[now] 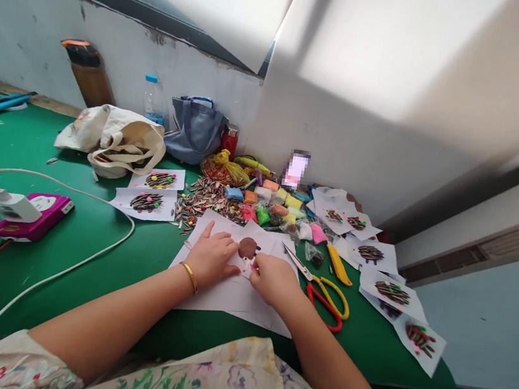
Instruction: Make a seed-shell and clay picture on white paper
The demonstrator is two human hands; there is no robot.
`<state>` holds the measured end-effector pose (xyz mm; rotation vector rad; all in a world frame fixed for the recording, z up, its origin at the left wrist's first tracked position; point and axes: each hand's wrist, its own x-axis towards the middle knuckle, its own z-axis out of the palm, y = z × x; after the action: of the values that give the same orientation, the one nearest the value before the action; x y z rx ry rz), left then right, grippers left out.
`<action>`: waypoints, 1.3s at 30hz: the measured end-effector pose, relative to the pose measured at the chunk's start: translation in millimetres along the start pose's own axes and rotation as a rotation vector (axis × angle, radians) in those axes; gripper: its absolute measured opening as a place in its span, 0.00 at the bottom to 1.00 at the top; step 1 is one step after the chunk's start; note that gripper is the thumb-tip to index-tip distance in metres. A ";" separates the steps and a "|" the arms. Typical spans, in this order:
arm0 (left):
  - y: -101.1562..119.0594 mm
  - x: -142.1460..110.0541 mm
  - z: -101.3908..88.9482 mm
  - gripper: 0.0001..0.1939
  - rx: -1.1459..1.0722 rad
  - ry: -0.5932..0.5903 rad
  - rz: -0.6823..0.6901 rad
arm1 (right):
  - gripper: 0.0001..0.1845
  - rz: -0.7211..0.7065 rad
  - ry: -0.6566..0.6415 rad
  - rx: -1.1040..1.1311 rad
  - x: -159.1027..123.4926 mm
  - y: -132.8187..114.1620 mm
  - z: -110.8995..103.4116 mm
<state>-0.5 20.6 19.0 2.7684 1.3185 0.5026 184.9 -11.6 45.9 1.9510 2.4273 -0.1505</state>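
Sheets of white paper (193, 297) lie in front of me on the green table. On the top sheet is a flat brown clay shape (247, 247) with a pale part and small pink bits below it. My left hand (213, 255) rests flat on the paper, left of this shape, its fingers stretched out. My right hand (274, 279) is closed in a pinch at the pale part's right edge; what its fingertips hold, if anything, is hidden. Scissors (313, 278) with red and yellow handles lie just right of that hand.
Sunflower seeds (208, 200) are heaped behind the paper, beside coloured clay packets (263, 198). A yellow cutter (339, 265) lies right of the scissors. Seed-covered pictures (392, 293) line the right edge. At left sit a magenta power box (34, 219), a white cable (82, 264) and bags.
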 end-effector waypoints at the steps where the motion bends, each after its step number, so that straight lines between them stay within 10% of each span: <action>1: -0.2 0.0 0.2 0.17 -0.001 0.001 0.000 | 0.08 0.018 0.009 0.010 -0.4 4.1 -2.2; 13: -4.6 0.0 1.3 0.15 -0.085 -0.017 -0.037 | 0.11 0.223 0.160 -0.155 12.8 66.0 13.7; 22: -11.2 -0.2 4.5 0.20 -0.173 -0.026 -0.082 | 0.12 -0.108 0.305 -0.041 -2.1 54.1 22.9; 39: -24.7 1.7 10.9 0.24 -0.139 -0.068 -0.025 | 0.14 -0.297 0.274 0.025 -15.6 56.9 35.9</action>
<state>-14.7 38.8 5.0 2.6297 1.2519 0.4754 242.3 -17.9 8.1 1.7070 2.8938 0.0893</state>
